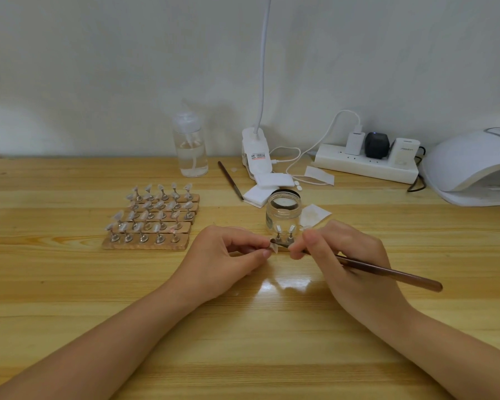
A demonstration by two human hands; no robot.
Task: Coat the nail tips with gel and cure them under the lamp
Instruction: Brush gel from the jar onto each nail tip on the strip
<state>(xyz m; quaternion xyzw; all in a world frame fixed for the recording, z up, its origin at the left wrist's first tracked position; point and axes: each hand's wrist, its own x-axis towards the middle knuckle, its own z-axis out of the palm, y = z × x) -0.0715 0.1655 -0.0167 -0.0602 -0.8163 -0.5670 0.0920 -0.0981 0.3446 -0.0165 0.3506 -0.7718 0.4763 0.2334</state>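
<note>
My left hand [228, 255] pinches a small pale nail tip [273, 249] on its stand between thumb and fingers. My right hand [338, 255] grips a brown gel brush [387, 273], whose bristle end touches that tip. Two more nail tips on metal stands [284, 235] stand just behind, in front of an open clear gel jar [283, 213]. Wooden strips [150, 217] at the left hold several rows of nail tips on stands. The white curing lamp [471, 166] sits at the far right.
A clear pump bottle [190, 145], a clip lamp base [256, 153], white pads [261, 189], a second brush [231, 180], a used wipe [313, 216] and a power strip with plugs [365, 163] line the back of the wooden table [70, 284].
</note>
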